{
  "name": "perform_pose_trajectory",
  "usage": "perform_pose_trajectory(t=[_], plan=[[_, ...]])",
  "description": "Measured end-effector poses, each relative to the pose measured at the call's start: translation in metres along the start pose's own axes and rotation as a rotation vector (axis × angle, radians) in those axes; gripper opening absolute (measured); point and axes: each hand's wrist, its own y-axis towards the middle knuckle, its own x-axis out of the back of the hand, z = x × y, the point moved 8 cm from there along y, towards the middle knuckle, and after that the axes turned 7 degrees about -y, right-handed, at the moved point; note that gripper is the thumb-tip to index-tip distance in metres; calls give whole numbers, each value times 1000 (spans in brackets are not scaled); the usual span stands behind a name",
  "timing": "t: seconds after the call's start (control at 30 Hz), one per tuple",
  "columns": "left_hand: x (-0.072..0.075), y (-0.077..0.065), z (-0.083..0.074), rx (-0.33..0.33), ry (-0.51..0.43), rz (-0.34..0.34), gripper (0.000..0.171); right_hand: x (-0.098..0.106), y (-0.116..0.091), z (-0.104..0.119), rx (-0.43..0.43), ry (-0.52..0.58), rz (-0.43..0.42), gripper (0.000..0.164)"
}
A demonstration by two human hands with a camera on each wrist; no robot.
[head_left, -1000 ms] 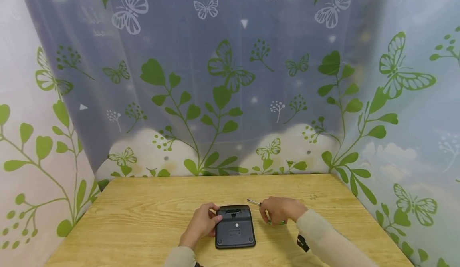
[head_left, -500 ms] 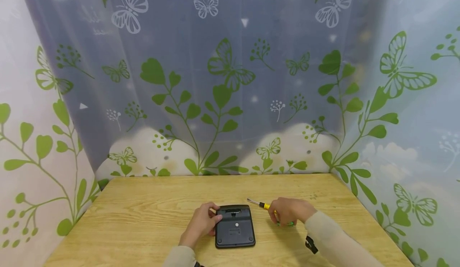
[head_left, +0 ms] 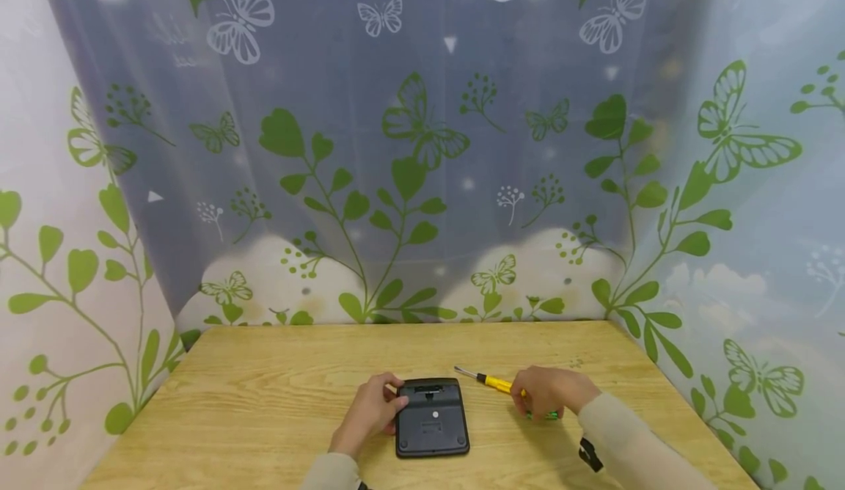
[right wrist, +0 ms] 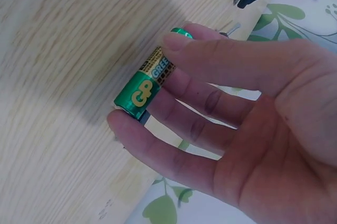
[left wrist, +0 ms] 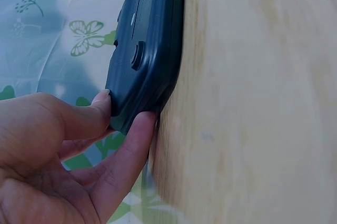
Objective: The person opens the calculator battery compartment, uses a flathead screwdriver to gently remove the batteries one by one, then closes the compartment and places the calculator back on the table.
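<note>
A black calculator [head_left: 432, 431] lies back side up on the wooden table, a recessed slot [head_left: 428, 389] near its far end. What sits inside that slot is too small to tell. My left hand [head_left: 370, 411] pinches the calculator's left edge, thumb on top and a finger low on the side in the left wrist view. Between the thumb and fingers of my right hand [head_left: 551, 391] is a green GP battery [right wrist: 138, 91], just above or on the table; I cannot tell which. A yellow-handled screwdriver [head_left: 498, 384] lies between this hand and the calculator, its handle end partly hidden by the hand.
The wooden table [head_left: 277, 387] ends at a patterned curtain [head_left: 422, 204] with leaves and butterflies, which also hangs on both sides. A faint mark [head_left: 576, 362] shows on the tabletop beyond my right hand.
My right hand has moved right, away from the calculator, with the battery in it, uncovering more of the screwdriver, which stays in place. My left hand and the calculator have not moved.
</note>
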Motion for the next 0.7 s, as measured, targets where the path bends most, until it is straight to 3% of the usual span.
perform_pose_trajectory(t=[0.7], plan=[[0, 1, 1, -7, -8, -4, 29, -4, -9, -23, -4, 90, -13, 22]])
